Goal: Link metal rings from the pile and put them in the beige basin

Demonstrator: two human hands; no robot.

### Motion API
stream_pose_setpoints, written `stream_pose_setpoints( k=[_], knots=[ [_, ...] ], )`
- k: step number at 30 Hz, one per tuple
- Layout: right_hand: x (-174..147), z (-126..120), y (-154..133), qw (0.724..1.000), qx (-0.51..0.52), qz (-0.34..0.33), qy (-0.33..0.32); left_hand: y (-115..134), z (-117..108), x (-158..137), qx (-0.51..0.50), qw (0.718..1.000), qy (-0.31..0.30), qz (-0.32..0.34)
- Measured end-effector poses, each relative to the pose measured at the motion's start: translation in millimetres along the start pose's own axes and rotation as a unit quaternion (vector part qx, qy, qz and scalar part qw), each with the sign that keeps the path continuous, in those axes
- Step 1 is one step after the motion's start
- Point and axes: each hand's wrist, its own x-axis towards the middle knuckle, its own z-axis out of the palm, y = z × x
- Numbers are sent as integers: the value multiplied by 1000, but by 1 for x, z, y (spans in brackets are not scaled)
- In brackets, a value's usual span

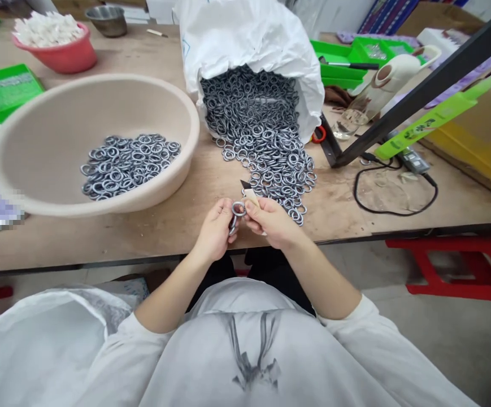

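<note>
Ring (237, 203): gray, held up between my two hands, near the table's front edge. My left hand (216, 230) grasps it at one side, thumb and fingers pinching, presumably to steady it. At least one more ring (231, 227) hangs at those same fingers; whether it is linked to the first, I cannot tell.

My right hand (274, 221) grips a small cutter by its pale handle (251, 196), thumb pressing at the ring's other side. Dark blade (245, 184) points up and away from both hands, likely to leave thumb and fingertips free for the ring.

Just beyond my right hand: loose ring pile (277, 169), running back into a white sack (249, 37). Sack lies on its side, mouth toward me, which I judge puts rings within easy reach.

Left of my left hand, farther forward: wide beige basin (46, 147), a smaller heap of rings (129, 167) at its bottom. High walls would contain them.

Well beyond the basin: red tub (65, 59) and metal bowl (108, 24). Well right of my right hand: black cable (356, 192), looped on the table (152, 234).
</note>
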Motion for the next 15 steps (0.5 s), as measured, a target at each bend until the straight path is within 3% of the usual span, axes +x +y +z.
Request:
stream_pose_setpoints(
  k=[3, 7, 10, 15],
  knots=[
    [-7, 16, 17, 986, -95, -83, 110, -17, 4, -3, 24, 999, 5, 34],
    [-12, 29, 29, 916, -271, -179, 238, -24, 9, -6, 106, 986, 38, 122],
    [-15, 30, 31, 880, -303, -237, 278, -25, 10, -6, 135, 979, 30, 150],
    [-17, 15, 25, 938, -212, -216, 168, -26, 6, -6, 57, 997, -26, 55]
  ],
)
